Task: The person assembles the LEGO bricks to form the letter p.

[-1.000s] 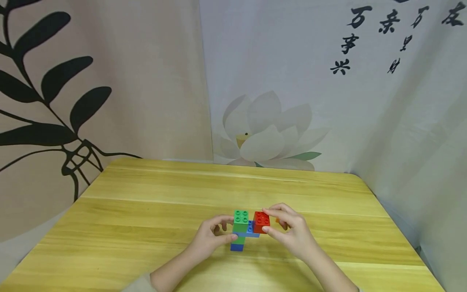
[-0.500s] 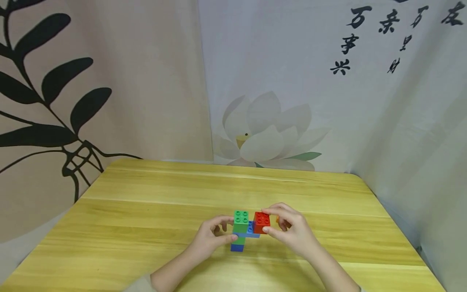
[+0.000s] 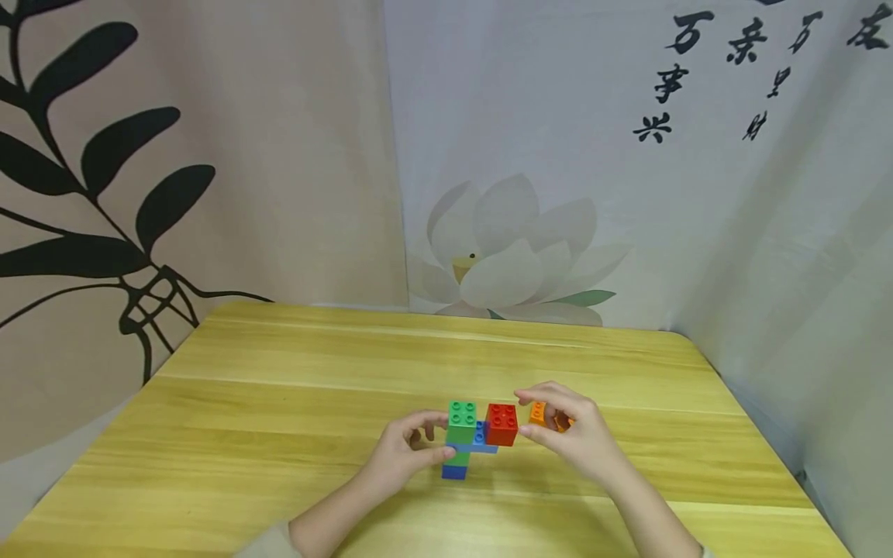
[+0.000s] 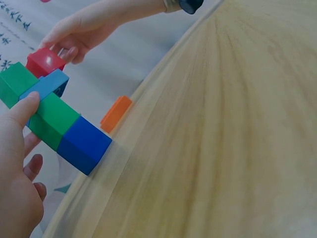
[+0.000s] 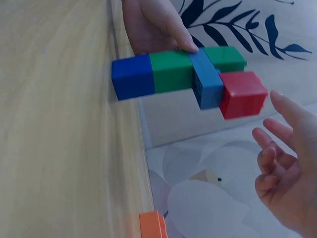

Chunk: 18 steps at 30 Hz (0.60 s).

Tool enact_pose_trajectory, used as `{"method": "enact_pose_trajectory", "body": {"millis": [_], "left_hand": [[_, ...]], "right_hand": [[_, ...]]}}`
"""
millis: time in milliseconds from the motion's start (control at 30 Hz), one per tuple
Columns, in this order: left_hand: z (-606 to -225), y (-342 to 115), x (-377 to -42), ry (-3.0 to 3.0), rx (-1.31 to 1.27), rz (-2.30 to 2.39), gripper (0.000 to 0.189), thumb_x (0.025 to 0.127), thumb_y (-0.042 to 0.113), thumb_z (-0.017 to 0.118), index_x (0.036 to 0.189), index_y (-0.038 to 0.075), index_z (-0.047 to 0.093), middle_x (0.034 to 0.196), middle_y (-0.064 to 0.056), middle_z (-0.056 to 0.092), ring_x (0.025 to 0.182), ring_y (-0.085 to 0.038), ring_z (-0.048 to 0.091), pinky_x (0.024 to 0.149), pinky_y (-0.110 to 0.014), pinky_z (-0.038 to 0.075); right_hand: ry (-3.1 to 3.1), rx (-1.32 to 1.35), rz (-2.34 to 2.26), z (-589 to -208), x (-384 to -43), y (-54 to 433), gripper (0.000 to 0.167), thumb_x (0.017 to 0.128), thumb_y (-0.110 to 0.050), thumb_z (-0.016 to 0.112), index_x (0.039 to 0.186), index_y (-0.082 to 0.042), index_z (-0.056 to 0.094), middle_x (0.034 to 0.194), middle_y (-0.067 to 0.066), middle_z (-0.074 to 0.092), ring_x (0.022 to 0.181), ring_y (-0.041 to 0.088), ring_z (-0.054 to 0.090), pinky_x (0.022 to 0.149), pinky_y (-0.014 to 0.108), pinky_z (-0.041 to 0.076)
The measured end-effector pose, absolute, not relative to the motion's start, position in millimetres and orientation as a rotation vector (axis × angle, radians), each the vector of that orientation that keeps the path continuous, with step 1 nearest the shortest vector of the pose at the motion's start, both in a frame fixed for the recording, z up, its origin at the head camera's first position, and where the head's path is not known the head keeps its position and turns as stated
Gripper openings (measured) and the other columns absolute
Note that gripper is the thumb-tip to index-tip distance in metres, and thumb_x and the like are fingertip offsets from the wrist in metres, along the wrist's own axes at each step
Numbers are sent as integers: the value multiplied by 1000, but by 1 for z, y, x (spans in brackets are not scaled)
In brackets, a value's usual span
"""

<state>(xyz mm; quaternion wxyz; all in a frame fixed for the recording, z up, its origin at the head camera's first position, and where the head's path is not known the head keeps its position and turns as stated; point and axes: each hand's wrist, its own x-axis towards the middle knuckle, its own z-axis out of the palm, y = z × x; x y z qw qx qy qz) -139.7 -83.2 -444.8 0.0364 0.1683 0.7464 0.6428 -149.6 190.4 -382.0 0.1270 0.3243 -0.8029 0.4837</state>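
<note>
A stack of toy building bricks stands on the table: a dark blue brick (image 4: 84, 145) at the bottom, a green brick (image 5: 171, 72) over it, then a lighter blue piece (image 5: 205, 82) reaching sideways. On that piece sit a second green brick (image 3: 462, 421) and a red brick (image 3: 501, 424), side by side with a gap between. My left hand (image 3: 399, 456) grips the stack from the left, its thumb near the lighter blue piece. Beside the red brick, my right hand (image 3: 575, 434) holds nothing, thumb and fingers spread just off it.
An orange brick (image 4: 116, 114) lies on the wooden table (image 3: 279, 372) behind my right hand, partly hidden by its fingers in the head view. Printed cloth curtains (image 3: 300, 155) hang behind and to the right of the table.
My right hand has let go of the red brick and drawn back slightly right. The red brick stays on the lighter blue piece. More of the orange brick shows. My left hand keeps its grip.
</note>
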Motion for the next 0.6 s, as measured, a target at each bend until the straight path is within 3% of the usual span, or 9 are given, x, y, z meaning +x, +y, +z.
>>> {"method": "enact_pose_trajectory", "body": {"millis": [167, 600], "left_hand": [[-445, -82, -140, 2298, 517, 1971, 39, 79, 17, 79, 116, 14, 67, 101, -14, 59, 77, -18, 43, 59, -21, 36], [-445, -83, -140, 2308, 497, 1974, 40, 79, 17, 79, 116, 13, 67, 100, -17, 56, 74, -16, 41, 59, -21, 36]], "right_hand": [[-2355, 878, 1370, -382, -154, 201, 38, 74, 7, 77, 110, -2, 68, 101, 4, 66, 60, 13, 43, 49, 29, 34], [-2539, 708, 1350, -390, -172, 230, 35, 80, -15, 78, 114, -18, 69, 109, -5, 64, 72, 15, 46, 60, 30, 37]]}}
